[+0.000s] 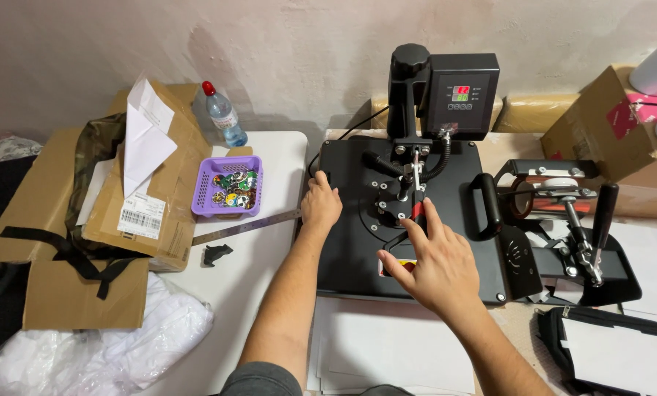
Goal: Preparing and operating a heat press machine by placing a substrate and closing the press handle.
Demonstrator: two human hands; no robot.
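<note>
Grey cloth at the bottom edge gives way to two bare forearms reaching up over sheets of white paper (387, 345) that lie on the desk (262, 257) in front of a black heat press (358, 242). Its flat upper plate is down and closed, so nothing can be seen between the plates, and whether anything lies inside cannot be told from here. At the press's left edge the left hand (320, 204) rests with its fingers curled over the rim, steadying or gripping the plate. Over the middle of the plate the right hand (435, 265) is spread open, holding nothing, with its forefinger and middle finger reaching to the round hub (398, 205) where a small red part shows, near the bolts and the coiled cable. Behind the plate stands the black control box (462, 92) with its display lit, so the machine appears to be switched on. As a judgement, the work stands at an adjusting or checking stage on a closed, powered press, with pressing itself not shown as finished. To the right sits a mug press (563, 213) with its lever handle, untouched. Left of the press lie a purple basket (228, 192) of round badges, a metal ruler (244, 227), a water bottle (224, 116), and opened cardboard boxes (86, 220).
</note>
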